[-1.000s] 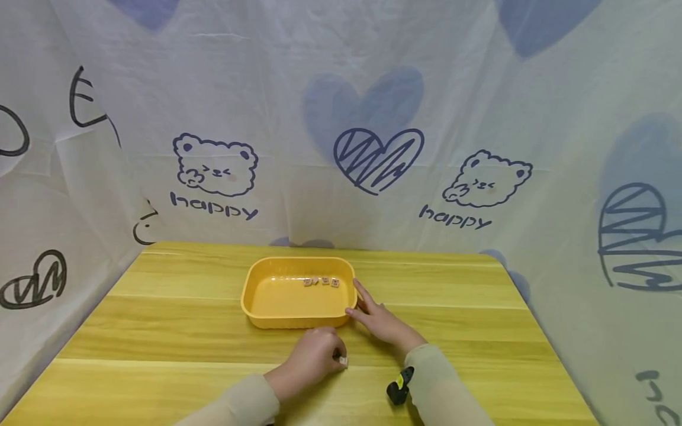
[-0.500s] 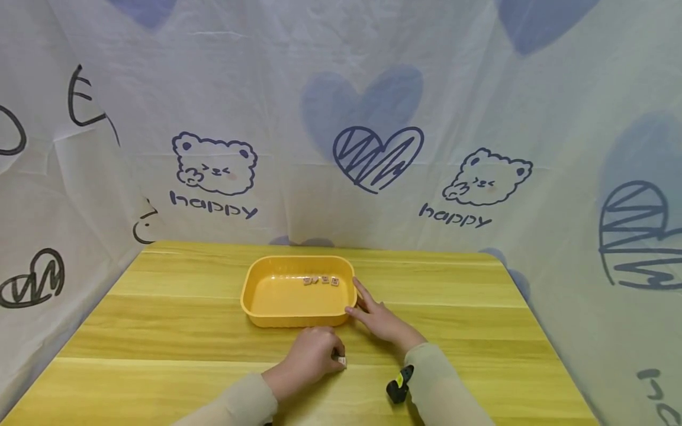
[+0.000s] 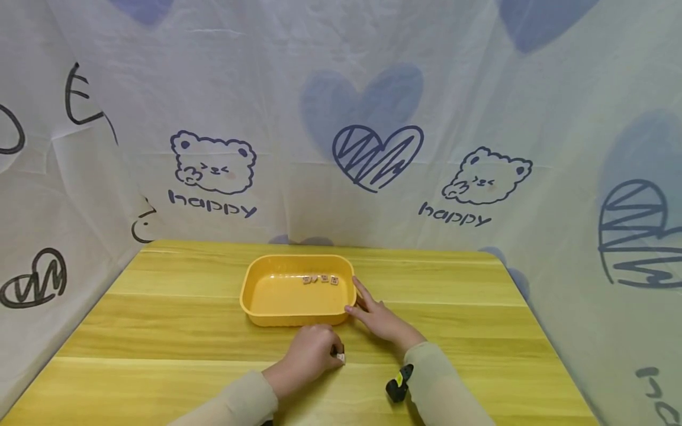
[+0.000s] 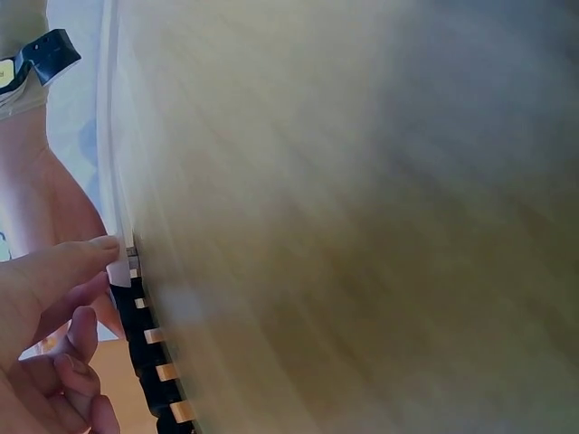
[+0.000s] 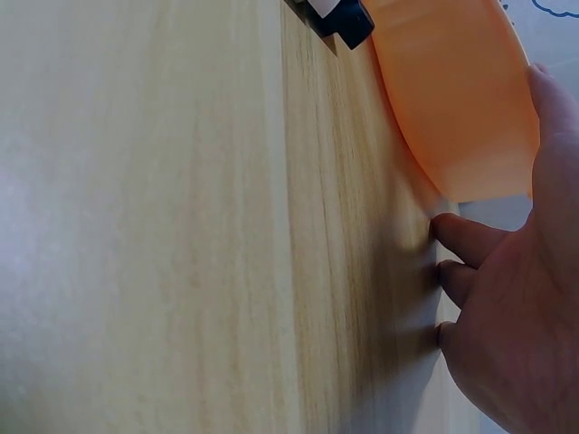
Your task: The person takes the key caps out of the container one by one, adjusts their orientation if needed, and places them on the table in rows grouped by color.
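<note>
My left hand (image 3: 311, 353) is low over the table in front of the tray, its thumb and finger pinching a small pale tile (image 3: 341, 358). Something dark shows beside the tile at the fingertips. In the left wrist view a black notched strip (image 4: 145, 339) with pale orange gaps runs down from there. My right hand (image 3: 385, 322) rests at the near right corner of the yellow tray (image 3: 288, 321), thumb at the rim and a straight finger along the side. Several small tiles (image 3: 334, 280) with dark markings lie in the tray's far right part.
The tray stands on a yellow wood-grain table (image 3: 176, 331). A black device (image 3: 398, 383) with a yellow label is worn at the right wrist. Behind the table hangs a pale cloth (image 3: 298, 201) printed with hearts and bears.
The pale tile has turned slightly in the left fingers and shows less of its face. The right hand, the tray and the tiles inside it stay in place.
</note>
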{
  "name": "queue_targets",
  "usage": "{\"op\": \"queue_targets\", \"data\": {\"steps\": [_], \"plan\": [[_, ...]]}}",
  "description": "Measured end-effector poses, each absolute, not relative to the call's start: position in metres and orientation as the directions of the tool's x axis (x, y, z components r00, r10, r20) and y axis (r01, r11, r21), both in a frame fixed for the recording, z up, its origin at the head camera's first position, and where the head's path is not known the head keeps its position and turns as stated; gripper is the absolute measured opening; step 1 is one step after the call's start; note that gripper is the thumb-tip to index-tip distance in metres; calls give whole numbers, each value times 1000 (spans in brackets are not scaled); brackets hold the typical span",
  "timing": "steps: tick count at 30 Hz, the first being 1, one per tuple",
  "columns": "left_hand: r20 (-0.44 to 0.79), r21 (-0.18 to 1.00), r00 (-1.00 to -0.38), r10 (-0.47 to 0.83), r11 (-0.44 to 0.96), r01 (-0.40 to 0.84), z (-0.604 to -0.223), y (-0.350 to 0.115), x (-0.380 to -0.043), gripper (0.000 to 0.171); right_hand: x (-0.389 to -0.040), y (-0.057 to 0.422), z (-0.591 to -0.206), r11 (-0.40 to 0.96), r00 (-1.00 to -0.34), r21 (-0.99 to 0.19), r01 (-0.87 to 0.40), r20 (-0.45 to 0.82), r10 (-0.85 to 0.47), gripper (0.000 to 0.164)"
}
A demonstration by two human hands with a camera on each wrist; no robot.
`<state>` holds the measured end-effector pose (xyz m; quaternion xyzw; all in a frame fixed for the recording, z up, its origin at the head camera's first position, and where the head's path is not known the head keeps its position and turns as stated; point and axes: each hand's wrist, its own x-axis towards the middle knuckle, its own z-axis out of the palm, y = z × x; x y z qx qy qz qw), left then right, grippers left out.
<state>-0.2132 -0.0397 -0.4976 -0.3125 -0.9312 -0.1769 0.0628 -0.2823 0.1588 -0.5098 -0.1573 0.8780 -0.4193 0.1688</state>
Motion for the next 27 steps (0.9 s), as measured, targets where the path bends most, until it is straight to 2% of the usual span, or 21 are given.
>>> {"op": "queue_targets", "data": {"steps": [11,14,19,23,27], "plan": [[243,300,-803,544,745,596,-496,-41,-216,18,-284,157,-506,596,-895,-789,-148,-150,-421,72],[243,335,-801,547,728,598,-492,-42,-216,18,-284,157,-506,593,-895,-792,-143,-152,-419,72],[269,393,-804,530,702,594,-470,-44,-221,17,-283,158,-508,596,-899,-792,-132,-158,-408,72],[295,376,-812,503,721,583,-450,-49,-230,18,-281,159,-508,611,-901,-783,-120,-172,-398,72],[267,369,-828,493,742,561,-435,-54,-246,19,-280,158,-508,618,-901,-778,-110,-183,-392,71]]}}
